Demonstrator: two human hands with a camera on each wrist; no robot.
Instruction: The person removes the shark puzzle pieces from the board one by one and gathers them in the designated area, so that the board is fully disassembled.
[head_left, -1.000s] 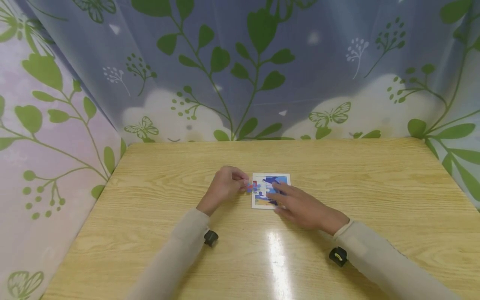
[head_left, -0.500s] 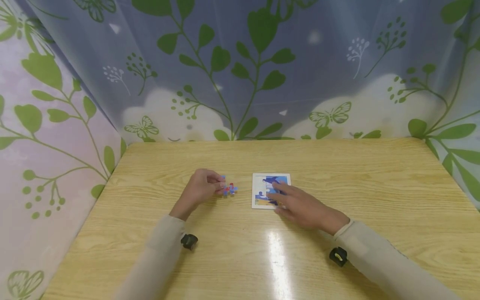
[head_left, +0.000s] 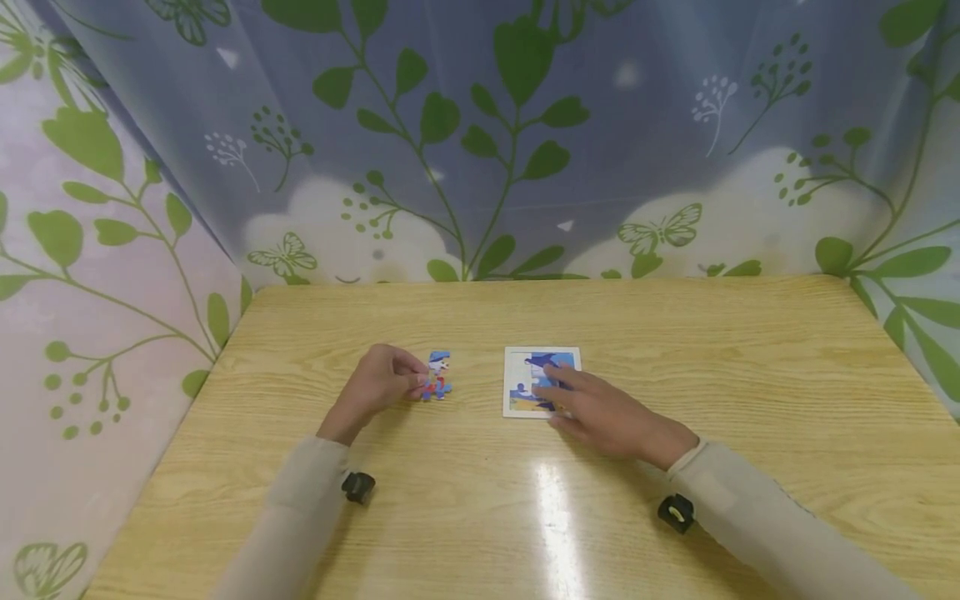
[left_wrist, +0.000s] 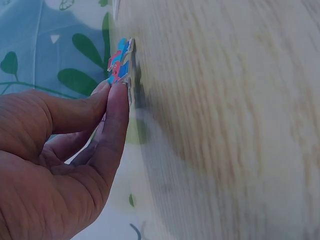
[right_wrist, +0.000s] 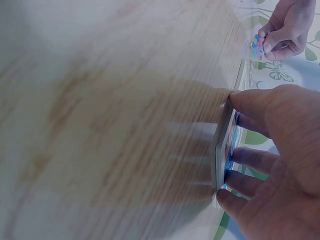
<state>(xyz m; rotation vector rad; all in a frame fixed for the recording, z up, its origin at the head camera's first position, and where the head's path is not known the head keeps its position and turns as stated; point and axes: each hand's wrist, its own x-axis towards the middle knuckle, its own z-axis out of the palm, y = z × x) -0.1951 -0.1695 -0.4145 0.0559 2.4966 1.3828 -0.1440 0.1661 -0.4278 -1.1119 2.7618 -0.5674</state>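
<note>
Left grip (head_left: 375, 385) pinched at the fingertips (left_wrist: 118, 97); right grip (head_left: 611, 414) palm-down, fingers (right_wrist: 256, 160) spread apart.

The puzzle pieces (head_left: 437, 389) show blue, red and white colours. The puzzle board (head_left: 519, 371) has a white border and a mostly blue picture with some yellow. The table (head_left: 712, 350) is yellowish with wood grain; the blue-grey curtain (head_left: 660, 108) carries green leaves.

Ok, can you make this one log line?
left hand: pinches red-and-blue puzzle piece; right hand: rests on puzzle board; piece: off board; board: upper left unfilled
</note>
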